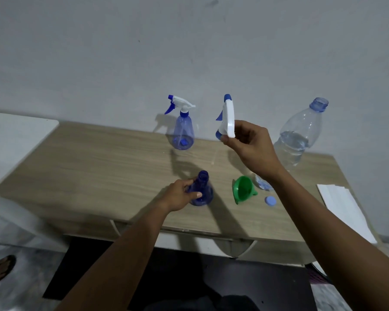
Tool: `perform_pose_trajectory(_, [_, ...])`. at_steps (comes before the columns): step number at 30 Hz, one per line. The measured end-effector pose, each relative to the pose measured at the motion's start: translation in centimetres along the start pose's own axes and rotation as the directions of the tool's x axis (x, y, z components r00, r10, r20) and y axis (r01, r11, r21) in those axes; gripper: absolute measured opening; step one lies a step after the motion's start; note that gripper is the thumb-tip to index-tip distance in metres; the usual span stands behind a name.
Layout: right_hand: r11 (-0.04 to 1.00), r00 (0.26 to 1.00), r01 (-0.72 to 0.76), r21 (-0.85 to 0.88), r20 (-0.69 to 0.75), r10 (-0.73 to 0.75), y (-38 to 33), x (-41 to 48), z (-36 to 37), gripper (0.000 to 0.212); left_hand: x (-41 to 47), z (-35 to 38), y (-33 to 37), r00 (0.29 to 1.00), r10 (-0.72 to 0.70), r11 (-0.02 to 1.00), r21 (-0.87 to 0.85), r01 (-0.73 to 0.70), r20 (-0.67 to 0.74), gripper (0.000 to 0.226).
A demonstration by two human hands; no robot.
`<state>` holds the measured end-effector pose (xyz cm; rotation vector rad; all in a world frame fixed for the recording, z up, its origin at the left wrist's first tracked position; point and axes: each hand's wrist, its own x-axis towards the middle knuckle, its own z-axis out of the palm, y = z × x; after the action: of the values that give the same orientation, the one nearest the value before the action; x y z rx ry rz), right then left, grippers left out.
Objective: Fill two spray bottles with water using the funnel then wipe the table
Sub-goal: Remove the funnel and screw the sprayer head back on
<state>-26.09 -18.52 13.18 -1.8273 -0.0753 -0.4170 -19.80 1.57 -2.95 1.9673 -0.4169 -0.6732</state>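
1. My left hand (182,194) grips the open blue spray bottle (201,191), which stands upright on the wooden surface (99,164).
2. My right hand (249,147) pinches the trigger head (228,117), raised behind and right of that bottle.
3. The green funnel (243,189) lies tipped just right of the bottle; it could roll when grabbed.
4. The uncapped water bottle (301,135) stands farther right; my forearm might topple it and spill the water.

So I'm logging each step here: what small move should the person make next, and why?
Probably lay the spray head on the table, freeing the right hand for the green funnel. The left hand steadies the open bottle, whose neck is bare, and the funnel lies on its side beside it.
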Motion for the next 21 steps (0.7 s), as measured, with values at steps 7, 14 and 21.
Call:
perform_pose_trajectory(7, [1.000,1.000,0.001,-0.005,0.006,-0.001,0.6,-0.5,0.8,0.027,-0.1,0.0,0.0,1.000,0.000,1.000,0.000,0.000,0.002,0.051])
perform_pose_trajectory(14, [0.998,0.996,-0.058,-0.017,0.061,0.059,3.0,-1.5,2.1,0.026,0.0,0.0,-0.4,1.000,-0.001,1.000,0.024,0.001,-0.008,0.051])
perform_pose_trajectory(21, [0.988,0.980,-0.155,-0.024,0.125,0.156,7.0,-3.2,3.6,0.025,-0.2,0.0,0.1,1.000,0.012,1.000,-0.004,-0.012,-0.005,0.047])
